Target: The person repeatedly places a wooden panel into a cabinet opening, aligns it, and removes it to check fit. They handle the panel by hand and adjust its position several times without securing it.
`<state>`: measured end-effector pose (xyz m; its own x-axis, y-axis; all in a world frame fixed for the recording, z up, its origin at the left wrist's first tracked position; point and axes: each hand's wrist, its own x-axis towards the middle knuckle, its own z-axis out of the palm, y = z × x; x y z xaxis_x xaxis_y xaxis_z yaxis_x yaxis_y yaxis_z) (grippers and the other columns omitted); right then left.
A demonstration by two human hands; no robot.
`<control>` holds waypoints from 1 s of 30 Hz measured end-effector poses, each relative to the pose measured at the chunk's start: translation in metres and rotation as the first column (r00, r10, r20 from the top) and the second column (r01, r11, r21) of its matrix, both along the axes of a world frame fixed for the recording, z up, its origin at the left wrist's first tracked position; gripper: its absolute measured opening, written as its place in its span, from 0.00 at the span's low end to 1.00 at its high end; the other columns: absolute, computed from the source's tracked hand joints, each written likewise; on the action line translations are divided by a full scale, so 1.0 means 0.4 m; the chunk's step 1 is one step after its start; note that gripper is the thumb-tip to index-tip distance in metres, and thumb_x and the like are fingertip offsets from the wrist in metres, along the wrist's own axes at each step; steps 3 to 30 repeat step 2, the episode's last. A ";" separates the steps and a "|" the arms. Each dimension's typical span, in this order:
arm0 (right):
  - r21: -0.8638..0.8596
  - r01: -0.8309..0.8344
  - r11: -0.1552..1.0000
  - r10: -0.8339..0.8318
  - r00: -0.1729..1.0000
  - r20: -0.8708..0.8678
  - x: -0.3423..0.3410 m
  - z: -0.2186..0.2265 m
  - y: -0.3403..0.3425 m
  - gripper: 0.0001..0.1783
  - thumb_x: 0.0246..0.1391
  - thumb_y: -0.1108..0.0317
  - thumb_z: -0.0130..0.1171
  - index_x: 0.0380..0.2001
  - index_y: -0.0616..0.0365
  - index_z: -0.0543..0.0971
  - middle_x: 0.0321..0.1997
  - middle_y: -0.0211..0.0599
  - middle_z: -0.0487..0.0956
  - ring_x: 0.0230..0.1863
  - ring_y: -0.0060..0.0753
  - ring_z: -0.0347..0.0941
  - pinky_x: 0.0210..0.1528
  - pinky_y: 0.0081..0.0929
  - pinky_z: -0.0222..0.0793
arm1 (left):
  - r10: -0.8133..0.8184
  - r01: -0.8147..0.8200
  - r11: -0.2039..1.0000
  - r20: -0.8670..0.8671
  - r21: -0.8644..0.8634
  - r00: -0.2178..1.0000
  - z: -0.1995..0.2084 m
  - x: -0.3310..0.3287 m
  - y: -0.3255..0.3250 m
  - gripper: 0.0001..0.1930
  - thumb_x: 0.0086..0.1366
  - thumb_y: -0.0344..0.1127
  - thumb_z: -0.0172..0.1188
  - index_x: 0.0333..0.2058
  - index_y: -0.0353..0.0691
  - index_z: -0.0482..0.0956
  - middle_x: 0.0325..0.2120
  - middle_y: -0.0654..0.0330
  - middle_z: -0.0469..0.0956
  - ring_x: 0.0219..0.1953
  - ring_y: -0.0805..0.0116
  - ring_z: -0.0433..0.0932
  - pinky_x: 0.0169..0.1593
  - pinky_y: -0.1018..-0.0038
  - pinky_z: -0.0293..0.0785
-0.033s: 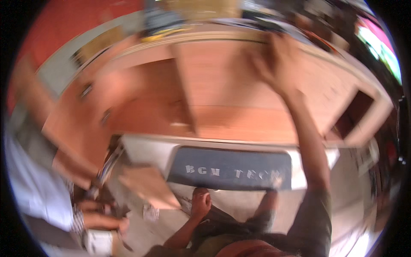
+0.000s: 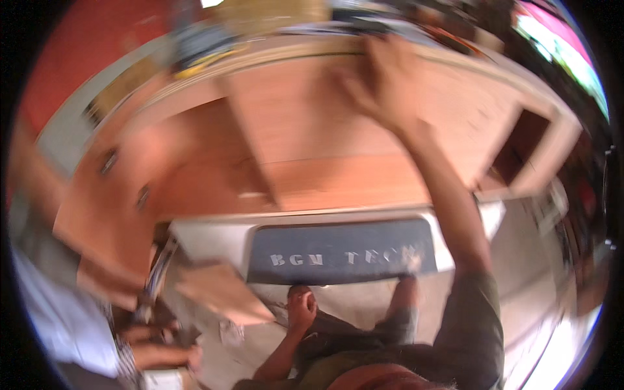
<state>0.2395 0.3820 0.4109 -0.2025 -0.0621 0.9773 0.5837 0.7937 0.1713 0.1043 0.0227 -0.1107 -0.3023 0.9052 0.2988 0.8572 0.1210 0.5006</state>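
Observation:
A wide, light-brown wooden cabinet (image 2: 351, 185) lies across in front of me, with an open compartment at its left and a pale panel (image 2: 292, 110) over its middle. My right hand (image 2: 390, 81) reaches up over this panel to its far edge, blurred, its thumb spread from the fingers. No held thing shows in it, and its fingertips are hard to make out. Down by my knee, my left hand (image 2: 301, 307) rests with curled fingers. Whatever is inside them, if anything, is hidden.
Below the cabinet is a white stand with a dark lettered panel (image 2: 338, 257). A loose board (image 2: 224, 292) lies at lower left. Beside it is another person in a light shirt (image 2: 65, 318). Tools and a cardboard box (image 2: 270, 16) are along the far side.
The whole view has shifted, so the cabinet and the things behind it appear farther left. My right hand keeps about the same place on the panel, and my left hand stays by the knee.

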 end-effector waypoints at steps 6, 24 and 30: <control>-0.095 0.005 0.995 -0.003 1.000 0.021 0.011 0.012 -0.011 0.39 0.54 0.44 0.69 0.63 0.54 0.73 0.68 0.52 0.68 0.67 0.62 0.63 0.69 0.57 0.59 | 0.043 -0.042 0.997 0.007 -0.062 0.999 -0.028 -0.030 0.031 0.28 0.57 0.38 0.71 0.56 0.47 0.76 0.53 0.49 0.74 0.59 0.38 0.71 0.64 0.43 0.64; -0.095 0.005 0.995 -0.003 1.000 0.021 0.011 0.012 -0.011 0.39 0.54 0.44 0.69 0.63 0.54 0.73 0.68 0.52 0.68 0.67 0.62 0.63 0.69 0.57 0.59 | 0.043 -0.042 0.997 0.007 -0.062 0.999 -0.028 -0.030 0.031 0.28 0.57 0.38 0.71 0.56 0.47 0.76 0.53 0.49 0.74 0.59 0.38 0.71 0.64 0.43 0.64; -0.095 0.005 0.995 -0.003 1.000 0.021 0.011 0.012 -0.011 0.39 0.54 0.44 0.69 0.63 0.54 0.73 0.68 0.52 0.68 0.67 0.62 0.63 0.69 0.57 0.59 | 0.043 -0.042 0.997 0.007 -0.062 0.999 -0.028 -0.030 0.031 0.28 0.57 0.38 0.71 0.56 0.47 0.76 0.53 0.49 0.74 0.59 0.38 0.71 0.64 0.43 0.64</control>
